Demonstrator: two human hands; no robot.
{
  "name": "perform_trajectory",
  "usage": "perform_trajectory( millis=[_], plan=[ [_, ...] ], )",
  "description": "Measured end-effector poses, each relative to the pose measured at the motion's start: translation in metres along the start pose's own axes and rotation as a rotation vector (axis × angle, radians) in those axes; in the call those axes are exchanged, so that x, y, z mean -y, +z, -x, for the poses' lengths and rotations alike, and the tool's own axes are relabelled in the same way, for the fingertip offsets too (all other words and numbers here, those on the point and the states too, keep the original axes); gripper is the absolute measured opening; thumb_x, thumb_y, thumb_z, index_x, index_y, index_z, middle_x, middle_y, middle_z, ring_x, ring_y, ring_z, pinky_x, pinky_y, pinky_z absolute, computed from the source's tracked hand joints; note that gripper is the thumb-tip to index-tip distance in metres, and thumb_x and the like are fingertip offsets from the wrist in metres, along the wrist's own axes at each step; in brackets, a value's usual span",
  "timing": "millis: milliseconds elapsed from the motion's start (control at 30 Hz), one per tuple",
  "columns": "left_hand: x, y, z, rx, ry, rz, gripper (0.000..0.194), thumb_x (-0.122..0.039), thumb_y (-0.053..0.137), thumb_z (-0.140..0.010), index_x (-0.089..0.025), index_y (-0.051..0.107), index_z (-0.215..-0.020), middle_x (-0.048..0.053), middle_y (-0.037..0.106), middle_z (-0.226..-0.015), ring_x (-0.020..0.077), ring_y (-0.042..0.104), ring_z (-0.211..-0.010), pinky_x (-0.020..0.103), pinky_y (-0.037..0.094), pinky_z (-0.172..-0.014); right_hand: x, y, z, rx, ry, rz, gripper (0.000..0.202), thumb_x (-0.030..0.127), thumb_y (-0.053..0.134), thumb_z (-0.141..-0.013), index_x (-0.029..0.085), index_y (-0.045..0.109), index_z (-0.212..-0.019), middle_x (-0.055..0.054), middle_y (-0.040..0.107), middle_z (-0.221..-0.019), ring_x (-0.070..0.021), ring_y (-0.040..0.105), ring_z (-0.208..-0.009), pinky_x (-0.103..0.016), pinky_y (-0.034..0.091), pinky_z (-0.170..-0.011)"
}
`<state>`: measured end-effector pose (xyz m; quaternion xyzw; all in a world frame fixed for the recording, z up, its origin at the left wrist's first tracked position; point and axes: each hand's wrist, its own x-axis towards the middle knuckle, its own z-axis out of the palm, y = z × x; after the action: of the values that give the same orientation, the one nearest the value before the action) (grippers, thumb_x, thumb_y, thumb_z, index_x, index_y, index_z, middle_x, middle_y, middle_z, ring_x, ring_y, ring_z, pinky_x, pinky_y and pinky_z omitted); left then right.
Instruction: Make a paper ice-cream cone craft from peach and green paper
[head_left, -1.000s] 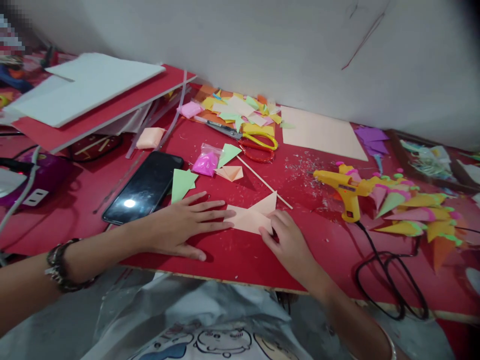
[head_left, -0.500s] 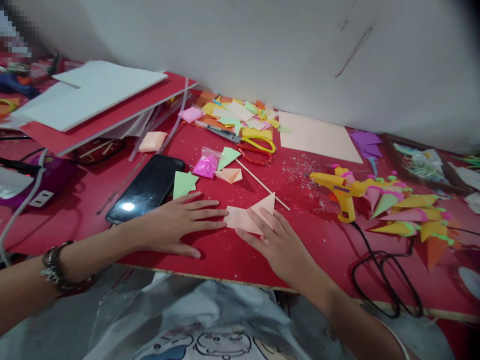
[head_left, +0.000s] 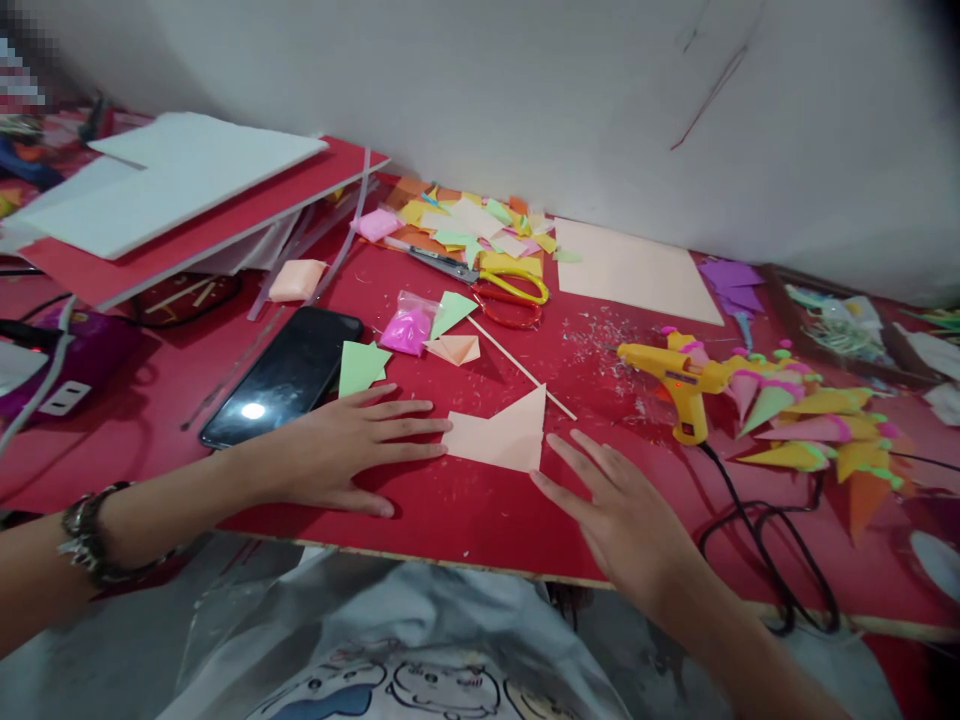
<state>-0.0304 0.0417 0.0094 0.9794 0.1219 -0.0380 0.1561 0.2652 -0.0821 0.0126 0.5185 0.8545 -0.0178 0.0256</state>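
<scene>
A pale peach piece of folded paper point(head_left: 499, 436) lies flat on the red table point(head_left: 480, 515), with one pointed corner rising at its upper right. My left hand point(head_left: 364, 440) rests flat with fingers spread, its fingertips at the paper's left edge. On the other side, my right hand point(head_left: 611, 500) is open, fingertips at or just beside the paper's right edge. A thin stick point(head_left: 521, 368) lies right behind the paper. Further back are a small folded peach piece point(head_left: 455, 349), green paper pieces point(head_left: 361, 367) and a bag of pink material point(head_left: 409, 325).
A black phone point(head_left: 285, 375) lies left of my left hand. Scissors point(head_left: 514, 287) and paper scraps point(head_left: 480, 225) are at the back. A yellow glue gun point(head_left: 679, 385) with a black cord and several paper cones point(head_left: 817, 430) are on the right. White boards point(head_left: 180, 180) are stacked at left.
My right hand has slid right, off the peach paper, uncovering its right part. My left hand stays at the left edge. The view has shifted slightly.
</scene>
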Motion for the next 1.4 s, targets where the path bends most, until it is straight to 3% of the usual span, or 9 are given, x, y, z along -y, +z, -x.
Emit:
perform_trajectory(
  millis=[300, 433, 533, 700, 833, 1033, 1133, 1300, 1400],
  plan=[
    [-0.001, -0.003, 0.001, -0.008, 0.035, -0.045, 0.058, -0.050, 0.045, -0.077, -0.031, 0.031, -0.129, 0.001, 0.028, -0.138, 0.0208, 0.022, -0.127, 0.038, 0.002, -0.106, 0.005, -0.013, -0.006, -0.049, -0.096, 0.029, 0.028, 0.009, 0.044, -0.076, 0.017, 0.062, -0.096, -0.010, 0.052, -0.120, -0.0258, 0.046, -0.109, -0.042, 0.043, -0.085],
    [-0.005, -0.003, 0.002, -0.016, 0.022, -0.038, 0.058, -0.049, 0.045, -0.077, -0.028, 0.031, -0.130, 0.003, 0.029, -0.138, 0.0214, 0.021, -0.128, 0.039, 0.005, -0.106, 0.007, -0.021, -0.017, -0.133, 0.025, -0.065, 0.021, 0.015, 0.040, -0.081, 0.016, 0.060, -0.080, -0.010, 0.058, -0.104, -0.0220, 0.052, -0.095, -0.038, 0.044, -0.081],
    [-0.008, -0.005, 0.003, -0.044, 0.021, -0.014, 0.058, -0.046, 0.047, -0.077, -0.026, 0.032, -0.129, 0.004, 0.031, -0.137, 0.0219, 0.023, -0.127, 0.038, 0.011, -0.105, 0.011, -0.018, -0.030, -0.197, 0.082, -0.153, 0.021, 0.019, 0.041, -0.082, 0.016, 0.055, -0.097, -0.010, 0.057, -0.104, -0.0217, 0.050, -0.098, -0.038, 0.041, -0.085],
    [-0.014, -0.009, 0.000, -0.071, 0.005, -0.016, 0.054, -0.046, 0.046, -0.078, -0.025, 0.036, -0.126, 0.005, 0.037, -0.133, 0.0226, 0.031, -0.123, 0.039, 0.017, -0.104, 0.013, -0.006, -0.049, -0.142, 0.090, -0.240, 0.052, 0.026, 0.054, -0.075, 0.015, 0.037, -0.122, -0.010, 0.052, -0.114, -0.0233, 0.045, -0.106, -0.042, 0.032, -0.093],
    [-0.019, -0.006, -0.001, -0.196, -0.038, -0.058, 0.048, -0.041, 0.044, -0.080, -0.022, 0.038, -0.124, 0.008, 0.041, -0.129, 0.0227, 0.036, -0.117, 0.037, 0.027, -0.099, 0.009, -0.003, -0.054, -0.110, 0.081, -0.330, 0.044, 0.024, 0.051, -0.077, 0.019, 0.040, -0.120, -0.009, 0.054, -0.112, -0.0220, 0.045, -0.106, -0.042, 0.029, -0.091],
    [-0.031, -0.005, -0.009, -0.371, -0.109, -0.152, 0.043, -0.036, 0.041, -0.083, -0.020, 0.038, -0.122, 0.009, 0.043, -0.125, 0.0228, 0.039, -0.111, 0.038, 0.027, -0.094, 0.004, -0.020, -0.055, -0.130, 0.042, -0.452, 0.016, 0.015, 0.044, -0.081, 0.022, 0.058, -0.083, -0.001, 0.059, -0.084, -0.0143, 0.052, -0.085, -0.036, 0.027, -0.084],
    [-0.042, -0.008, -0.021, -0.428, -0.098, -0.238, 0.041, -0.036, 0.039, -0.084, -0.022, 0.038, -0.122, 0.007, 0.049, -0.120, 0.0228, 0.044, -0.102, 0.037, 0.030, -0.085, 0.001, -0.027, -0.053, -0.205, 0.044, -0.428, 0.018, 0.013, 0.047, -0.079, 0.025, 0.061, -0.081, -0.001, 0.055, -0.092, -0.0157, 0.048, -0.093, -0.038, 0.025, -0.087],
    [-0.057, -0.006, -0.052, -0.342, -0.173, -0.276, 0.028, -0.021, 0.034, -0.086, -0.019, 0.048, -0.111, 0.005, 0.055, -0.107, 0.0196, 0.048, -0.092, 0.035, 0.032, -0.078, -0.006, -0.022, -0.052, -0.255, 0.061, -0.430, 0.023, 0.009, 0.051, -0.074, 0.027, 0.065, -0.072, -0.001, 0.043, -0.116, -0.0201, 0.039, -0.108, -0.039, 0.028, -0.089],
    [-0.058, 0.002, -0.067, -0.269, -0.207, -0.259, 0.025, -0.022, 0.042, -0.082, -0.015, 0.051, -0.104, 0.007, 0.055, -0.099, 0.0205, 0.050, -0.088, 0.033, 0.036, -0.074, -0.014, -0.016, -0.054, -0.247, 0.091, -0.512, 0.026, 0.008, 0.048, -0.074, 0.026, 0.066, -0.070, -0.002, 0.049, -0.108, -0.0189, 0.044, -0.102, -0.038, 0.031, -0.088]
  ],
)
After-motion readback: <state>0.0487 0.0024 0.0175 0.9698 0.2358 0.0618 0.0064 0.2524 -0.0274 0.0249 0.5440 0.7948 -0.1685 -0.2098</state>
